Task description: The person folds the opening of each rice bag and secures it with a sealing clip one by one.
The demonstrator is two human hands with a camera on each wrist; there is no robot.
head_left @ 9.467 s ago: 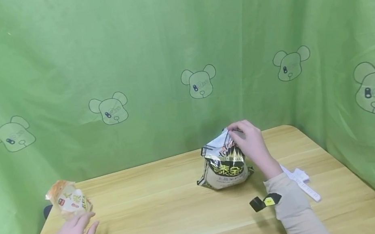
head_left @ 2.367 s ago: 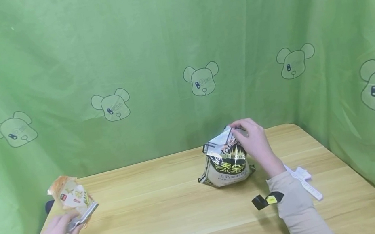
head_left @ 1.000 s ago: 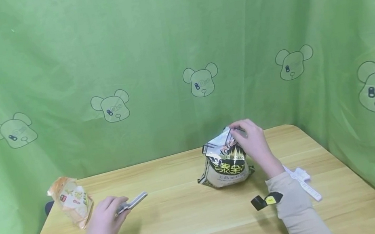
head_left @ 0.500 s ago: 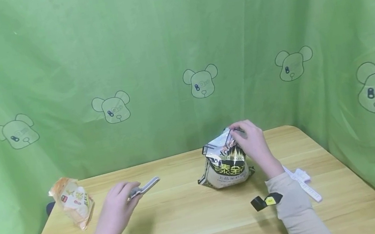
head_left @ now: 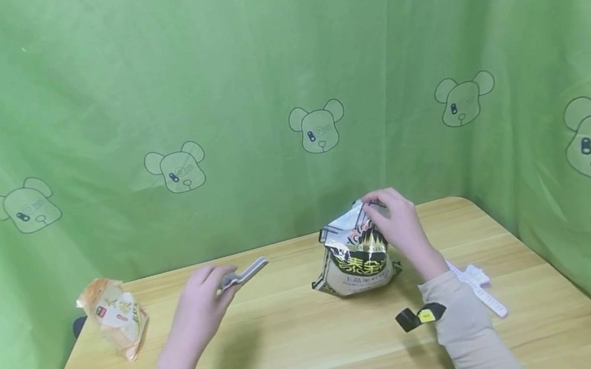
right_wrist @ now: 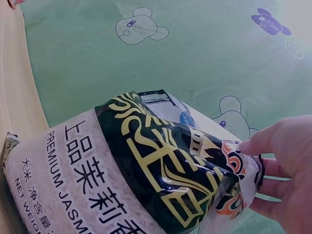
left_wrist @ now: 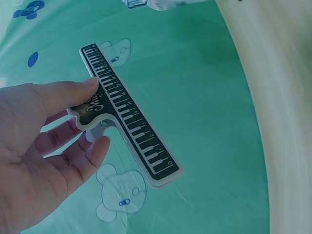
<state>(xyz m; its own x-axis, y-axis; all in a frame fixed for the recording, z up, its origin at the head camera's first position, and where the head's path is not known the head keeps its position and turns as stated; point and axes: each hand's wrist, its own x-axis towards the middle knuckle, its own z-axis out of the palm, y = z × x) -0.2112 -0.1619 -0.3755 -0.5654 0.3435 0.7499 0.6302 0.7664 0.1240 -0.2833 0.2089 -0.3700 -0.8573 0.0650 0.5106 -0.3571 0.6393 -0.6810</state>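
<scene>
My left hand (head_left: 201, 303) pinches a long clip (left_wrist: 129, 114) by its handle, thumb on one side and fingers on the other. Black, with a white edge and printed piano keys, the clip is held above the table, left of the rice bag. A rice bag (head_left: 357, 265) with a dark label and gold lettering stands toward the back of the table. At its upper right corner, my right hand (head_left: 401, 226) pinches the gathered top of the bag; the right wrist view shows the rice grains (right_wrist: 92, 165) through clear plastic.
An orange and white food packet (head_left: 119, 315) stands at the table's left side. To the right, partly behind my sleeve, lies a white clip (head_left: 480, 287) with a printed strip. Green curtains (head_left: 234, 91) hang behind and beside the wooden table (head_left: 301, 364).
Holding the clip, my left hand has moved from the food packet rightward and up toward the rice bag. My right hand stays at the bag's top throughout.
</scene>
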